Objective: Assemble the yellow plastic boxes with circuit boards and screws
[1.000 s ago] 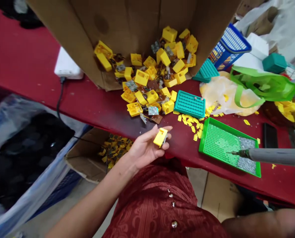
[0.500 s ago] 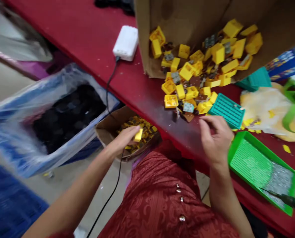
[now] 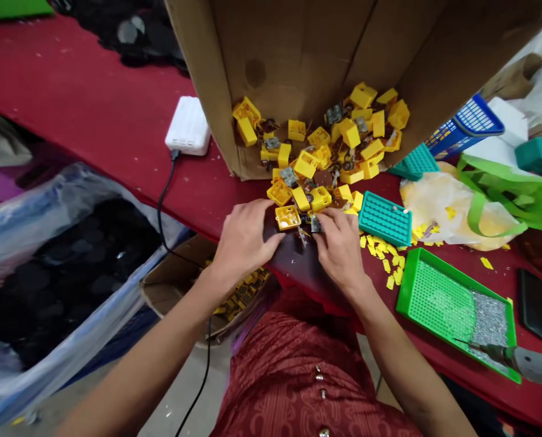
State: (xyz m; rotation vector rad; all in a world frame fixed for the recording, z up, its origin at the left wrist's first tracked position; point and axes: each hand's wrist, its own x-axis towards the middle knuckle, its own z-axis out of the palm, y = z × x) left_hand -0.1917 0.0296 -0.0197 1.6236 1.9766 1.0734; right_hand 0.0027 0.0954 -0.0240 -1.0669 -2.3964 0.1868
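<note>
My left hand point(image 3: 247, 233) is over the table edge, thumb and fingers apart, beside an open yellow plastic case point(image 3: 287, 217) with small parts inside. Its fingertips reach the case's left side; whether they touch it is hard to tell. Between the thumb and fingers of my right hand point(image 3: 342, 247) is a small grey plastic part point(image 3: 316, 224), just right of that case. Thin wires point(image 3: 303, 233) lie between the two. Behind both hands spreads a pile of yellow cases point(image 3: 306, 164), some with grey parts and wires, spilling from a tipped cardboard box point(image 3: 293, 67).
A green tray point(image 3: 448, 297) of silver screws sits at right, an electric screwdriver point(image 3: 525, 363) over its corner. Teal tray point(image 3: 385, 218), loose yellow tabs point(image 3: 389, 261), a phone point(image 3: 533, 303) and a corded white box point(image 3: 189, 125) are around. Below stand a carton point(image 3: 161, 285) and a lined crate point(image 3: 93, 358).
My left hand has come up from the carton below to the table; the yellow piece it held is gone from it. My right hand has moved to the pile and taken a grey part.
</note>
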